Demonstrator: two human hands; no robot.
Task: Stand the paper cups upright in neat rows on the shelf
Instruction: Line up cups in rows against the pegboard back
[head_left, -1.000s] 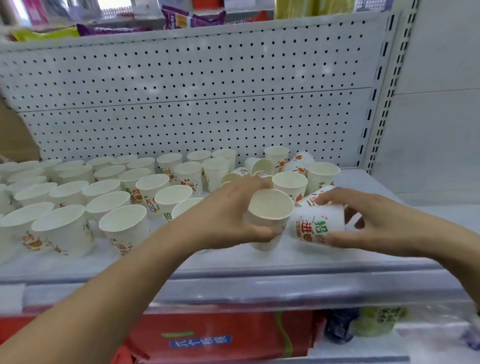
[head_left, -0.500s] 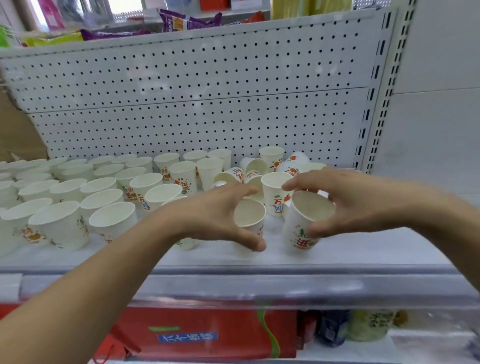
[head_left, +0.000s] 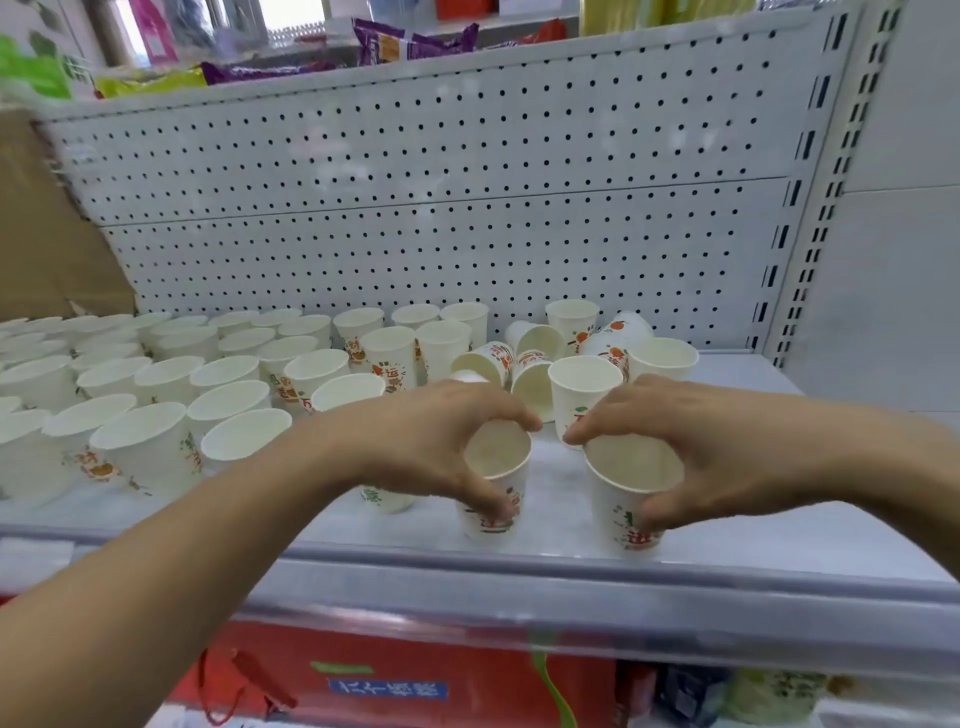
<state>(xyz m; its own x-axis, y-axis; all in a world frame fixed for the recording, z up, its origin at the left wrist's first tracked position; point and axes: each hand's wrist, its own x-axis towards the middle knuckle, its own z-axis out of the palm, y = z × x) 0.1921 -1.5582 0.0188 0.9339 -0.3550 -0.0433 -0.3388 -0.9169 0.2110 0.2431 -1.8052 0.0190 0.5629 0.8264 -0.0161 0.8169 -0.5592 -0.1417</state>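
shelf (head_left: 727, 540): front lip just below both hands; a cup nudged forward goes over it.
upright rows (head_left: 218, 374): past the left wrist; forearm sweep could topple them.
tipped cups (head_left: 524, 358): behind both hands, still lying down.
left hand (head_left: 431, 441): clamped on left cup (head_left: 496, 499).
right hand (head_left: 706, 447): pinching right cup (head_left: 631, 493); paper walls may crush.

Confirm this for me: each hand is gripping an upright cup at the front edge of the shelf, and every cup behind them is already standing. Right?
Not every cup. The head view shows the left hand and right hand each on an upright cup at the shelf front, but several tipped cups lie on their sides behind them.
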